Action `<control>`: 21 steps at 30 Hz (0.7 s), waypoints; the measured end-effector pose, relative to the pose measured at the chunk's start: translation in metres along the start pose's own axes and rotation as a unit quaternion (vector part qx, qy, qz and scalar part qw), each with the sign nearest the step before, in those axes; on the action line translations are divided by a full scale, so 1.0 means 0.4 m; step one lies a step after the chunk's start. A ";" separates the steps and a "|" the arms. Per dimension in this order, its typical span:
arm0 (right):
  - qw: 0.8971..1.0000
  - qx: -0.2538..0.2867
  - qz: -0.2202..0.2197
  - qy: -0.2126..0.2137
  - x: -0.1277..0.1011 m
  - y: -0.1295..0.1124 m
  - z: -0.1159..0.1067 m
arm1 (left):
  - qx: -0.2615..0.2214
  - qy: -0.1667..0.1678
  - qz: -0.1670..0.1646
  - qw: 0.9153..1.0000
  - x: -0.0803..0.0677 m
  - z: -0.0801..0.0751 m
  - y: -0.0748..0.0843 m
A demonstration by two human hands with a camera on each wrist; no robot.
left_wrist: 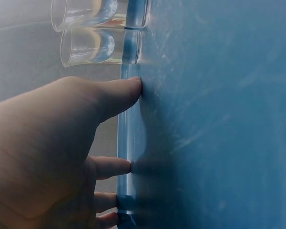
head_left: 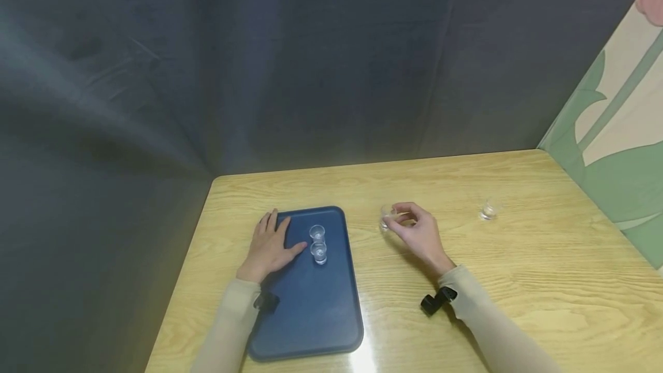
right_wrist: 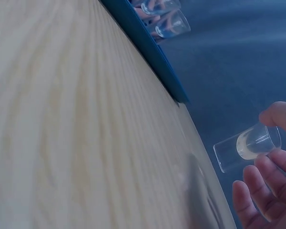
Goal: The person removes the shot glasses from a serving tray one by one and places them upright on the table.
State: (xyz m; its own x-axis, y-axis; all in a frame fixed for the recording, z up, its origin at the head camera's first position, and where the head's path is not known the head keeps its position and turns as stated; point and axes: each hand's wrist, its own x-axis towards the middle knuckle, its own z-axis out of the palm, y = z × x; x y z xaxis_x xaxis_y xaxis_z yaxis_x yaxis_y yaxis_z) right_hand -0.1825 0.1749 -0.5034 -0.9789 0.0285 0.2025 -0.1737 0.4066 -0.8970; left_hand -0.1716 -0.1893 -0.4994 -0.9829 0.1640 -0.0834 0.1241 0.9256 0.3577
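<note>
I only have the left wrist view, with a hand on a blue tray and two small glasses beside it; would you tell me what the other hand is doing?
Observer: The right hand pinches a third small clear glass above the wooden table, right of the tray.
Operator: Thank you. Are there more glasses anywhere?
Observer: Yes, a fourth glass stands alone on the table, farther right, away from both hands.
Operator: And where on the tray does the left hand sit?
Observer: The left hand lies flat over the tray's far left corner, thumb pointing at the two glasses, which stand touching each other.
</note>
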 end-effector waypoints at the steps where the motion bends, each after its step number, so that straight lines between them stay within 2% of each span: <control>1: 1.000 -0.003 -0.001 0.004 0.001 0.002 -0.006 | 0.000 -0.002 0.000 1.000 0.001 0.000 0.000; 21: 0.994 -0.085 -0.004 0.072 -0.001 0.049 -0.142 | 0.003 0.000 -0.004 1.000 0.000 0.003 0.003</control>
State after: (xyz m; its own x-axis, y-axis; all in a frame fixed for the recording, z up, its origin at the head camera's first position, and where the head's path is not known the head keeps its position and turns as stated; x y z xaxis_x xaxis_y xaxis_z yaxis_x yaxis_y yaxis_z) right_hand -0.1792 0.2348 -0.4987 -0.9496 0.1501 0.2751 -0.1490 0.5560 -0.8177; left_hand -0.1714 -0.1880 -0.5000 -0.9840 0.1558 -0.0861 0.1162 0.9287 0.3523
